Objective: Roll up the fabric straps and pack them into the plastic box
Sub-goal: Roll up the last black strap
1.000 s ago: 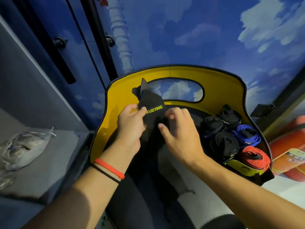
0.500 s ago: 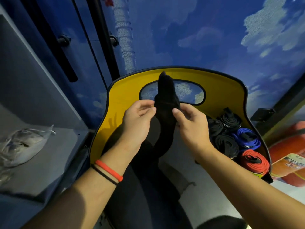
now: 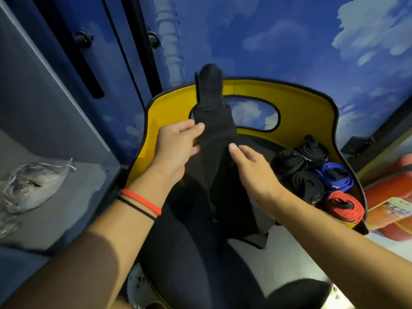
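While a black fabric strap (image 3: 214, 130) is held upright over the middle of the yellow plastic box (image 3: 301, 112), its left edge is pinched between the thumb and fingers of the left hand (image 3: 176, 150). The right edge is touched by the thumb of the right hand (image 3: 256, 170); whether those fingers grip it cannot be told. The strap's top end is raised above the box's black-trimmed back rim, and its lower length is draped down onto the lap. Rolled straps are packed touching one another in the box's right corner, against the right wall: black rolls (image 3: 308, 186), a blue roll (image 3: 336, 177) and a red roll (image 3: 344, 207) nearest the front edge. Bare yellow wall is seen left of the left hand. A grey shelf (image 3: 73, 197) is set just beside the box's left edge, with a plastic bag (image 3: 33, 186) laid on it.
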The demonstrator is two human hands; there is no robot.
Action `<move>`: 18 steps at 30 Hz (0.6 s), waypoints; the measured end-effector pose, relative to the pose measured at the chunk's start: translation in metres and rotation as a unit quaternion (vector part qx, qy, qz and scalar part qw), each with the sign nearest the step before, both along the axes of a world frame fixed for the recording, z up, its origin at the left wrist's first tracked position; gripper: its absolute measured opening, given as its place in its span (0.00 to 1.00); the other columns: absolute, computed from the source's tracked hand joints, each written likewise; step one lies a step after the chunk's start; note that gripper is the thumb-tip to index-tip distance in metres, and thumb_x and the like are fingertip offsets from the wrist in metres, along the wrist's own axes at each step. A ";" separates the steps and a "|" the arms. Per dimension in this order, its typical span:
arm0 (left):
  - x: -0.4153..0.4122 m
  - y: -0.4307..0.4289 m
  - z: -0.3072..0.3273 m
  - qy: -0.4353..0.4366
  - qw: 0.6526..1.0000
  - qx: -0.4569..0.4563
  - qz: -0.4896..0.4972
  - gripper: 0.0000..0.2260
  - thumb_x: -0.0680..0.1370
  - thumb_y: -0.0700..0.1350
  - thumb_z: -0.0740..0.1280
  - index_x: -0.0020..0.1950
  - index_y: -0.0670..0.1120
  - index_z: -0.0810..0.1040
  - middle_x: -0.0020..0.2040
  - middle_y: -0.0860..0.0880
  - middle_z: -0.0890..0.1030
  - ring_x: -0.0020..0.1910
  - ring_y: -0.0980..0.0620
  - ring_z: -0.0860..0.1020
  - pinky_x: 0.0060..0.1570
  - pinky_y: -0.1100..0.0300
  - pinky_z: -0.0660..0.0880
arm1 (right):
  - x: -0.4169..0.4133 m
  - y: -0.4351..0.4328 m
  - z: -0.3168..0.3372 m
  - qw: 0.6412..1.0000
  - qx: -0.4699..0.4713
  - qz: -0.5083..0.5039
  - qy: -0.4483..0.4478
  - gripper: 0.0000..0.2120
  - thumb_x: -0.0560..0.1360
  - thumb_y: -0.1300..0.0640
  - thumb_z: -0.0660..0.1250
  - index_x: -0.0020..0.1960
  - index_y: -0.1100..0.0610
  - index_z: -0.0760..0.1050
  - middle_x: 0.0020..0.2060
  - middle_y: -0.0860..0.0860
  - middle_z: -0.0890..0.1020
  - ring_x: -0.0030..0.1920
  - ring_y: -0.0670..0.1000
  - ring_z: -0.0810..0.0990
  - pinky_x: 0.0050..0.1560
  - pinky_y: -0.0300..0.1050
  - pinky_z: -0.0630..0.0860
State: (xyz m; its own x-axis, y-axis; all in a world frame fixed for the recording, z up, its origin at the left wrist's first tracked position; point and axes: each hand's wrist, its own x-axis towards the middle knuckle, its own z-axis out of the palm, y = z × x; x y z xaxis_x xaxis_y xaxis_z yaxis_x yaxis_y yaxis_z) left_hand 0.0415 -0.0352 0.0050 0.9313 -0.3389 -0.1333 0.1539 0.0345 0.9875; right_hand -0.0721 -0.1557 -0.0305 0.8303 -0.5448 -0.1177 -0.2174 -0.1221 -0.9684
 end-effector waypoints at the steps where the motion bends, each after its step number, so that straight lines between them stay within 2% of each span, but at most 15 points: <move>1: 0.004 -0.001 0.001 0.028 0.999 -0.026 0.017 0.15 0.80 0.39 0.71 0.66 0.42 0.78 0.53 0.49 0.85 0.51 0.53 0.84 0.43 0.62 0.82 | -0.002 0.002 -0.006 1.000 -0.003 0.021 0.022 0.10 0.84 0.45 0.60 0.57 0.48 0.77 0.45 0.32 0.75 0.49 0.37 0.75 0.58 0.38 0.68; 3: 0.013 -0.004 -0.001 0.062 0.996 -0.048 0.051 0.18 0.79 0.37 0.72 0.69 0.40 0.76 0.56 0.46 0.84 0.54 0.50 0.83 0.43 0.61 0.81 | -0.009 0.007 -0.015 0.997 -0.007 0.042 0.060 0.07 0.84 0.46 0.59 0.60 0.46 0.72 0.44 0.32 0.71 0.50 0.38 0.73 0.54 0.35 0.63; 4: 0.016 -0.005 -0.004 0.072 0.994 -0.050 0.061 0.18 0.79 0.37 0.72 0.68 0.39 0.76 0.58 0.44 0.83 0.54 0.49 0.83 0.42 0.61 0.81 | -0.013 0.007 -0.020 0.996 -0.014 0.048 0.069 0.11 0.85 0.47 0.59 0.64 0.50 0.73 0.46 0.34 0.74 0.54 0.40 0.74 0.55 0.37 0.64; 7: 0.029 -0.009 -0.019 0.091 0.992 -0.046 0.078 0.13 0.79 0.35 0.71 0.63 0.40 0.79 0.57 0.42 0.83 0.53 0.47 0.83 0.39 0.62 0.81 | -0.023 0.010 -0.027 0.992 -0.028 0.054 0.115 0.22 0.85 0.46 0.59 0.75 0.55 0.67 0.63 0.44 0.75 0.65 0.47 0.72 0.61 0.40 0.64; 9: 0.041 -0.011 -0.029 0.108 0.989 -0.047 0.090 0.08 0.78 0.33 0.70 0.56 0.42 0.80 0.58 0.40 0.83 0.55 0.44 0.83 0.39 0.61 0.81 | -0.029 0.008 -0.030 0.989 -0.034 0.055 0.132 0.24 0.84 0.45 0.59 0.76 0.56 0.67 0.70 0.50 0.74 0.65 0.48 0.72 0.63 0.40 0.65; 11: 0.052 -0.010 -0.040 0.120 0.986 -0.045 0.104 0.08 0.78 0.33 0.71 0.54 0.42 0.80 0.59 0.39 0.83 0.56 0.42 0.83 0.40 0.59 0.82 | -0.035 0.006 -0.032 0.988 -0.040 0.065 0.135 0.24 0.84 0.45 0.59 0.74 0.59 0.68 0.70 0.52 0.75 0.67 0.51 0.74 0.66 0.42 0.67; 13: 0.061 -0.012 -0.053 0.125 0.985 -0.030 0.114 0.07 0.78 0.33 0.71 0.53 0.42 0.80 0.59 0.39 0.83 0.56 0.41 0.83 0.40 0.57 0.83 | -0.042 0.004 -0.037 0.986 -0.046 0.078 0.142 0.26 0.84 0.46 0.59 0.71 0.66 0.68 0.69 0.59 0.76 0.69 0.59 0.74 0.70 0.52 0.70; 15: 0.065 -0.016 -0.066 0.126 0.985 -0.002 0.120 0.07 0.78 0.34 0.71 0.52 0.44 0.79 0.60 0.40 0.82 0.58 0.41 0.82 0.46 0.54 0.83 | -0.050 0.005 -0.043 0.981 -0.059 0.084 0.163 0.26 0.84 0.46 0.59 0.69 0.69 0.67 0.66 0.65 0.76 0.66 0.64 0.74 0.69 0.60 0.70; 16: 0.066 -0.019 -0.073 0.125 0.985 0.012 0.122 0.07 0.78 0.35 0.71 0.54 0.44 0.80 0.61 0.40 0.82 0.59 0.41 0.82 0.49 0.53 0.83 | -0.054 0.005 -0.048 0.978 -0.069 0.087 0.175 0.26 0.84 0.46 0.59 0.68 0.69 0.68 0.64 0.65 0.77 0.65 0.64 0.75 0.68 0.60 0.70; 18: 0.068 -0.025 -0.088 0.131 0.983 0.037 0.126 0.12 0.79 0.36 0.71 0.62 0.43 0.79 0.61 0.42 0.82 0.59 0.43 0.82 0.53 0.52 0.82 | -0.061 0.003 -0.061 0.970 -0.094 0.099 0.202 0.23 0.84 0.46 0.59 0.64 0.66 0.72 0.58 0.61 0.82 0.61 0.60 0.79 0.62 0.52 0.73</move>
State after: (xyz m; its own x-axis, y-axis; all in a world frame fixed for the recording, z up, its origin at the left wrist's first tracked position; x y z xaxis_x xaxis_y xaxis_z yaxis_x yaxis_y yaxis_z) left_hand 0.1097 -0.0597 -0.0827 0.9152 -0.0827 -0.3944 0.3982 0.0341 0.9167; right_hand -0.1334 -0.1523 -0.0914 0.8277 -0.4222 -0.3695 -0.5287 -0.3663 -0.7657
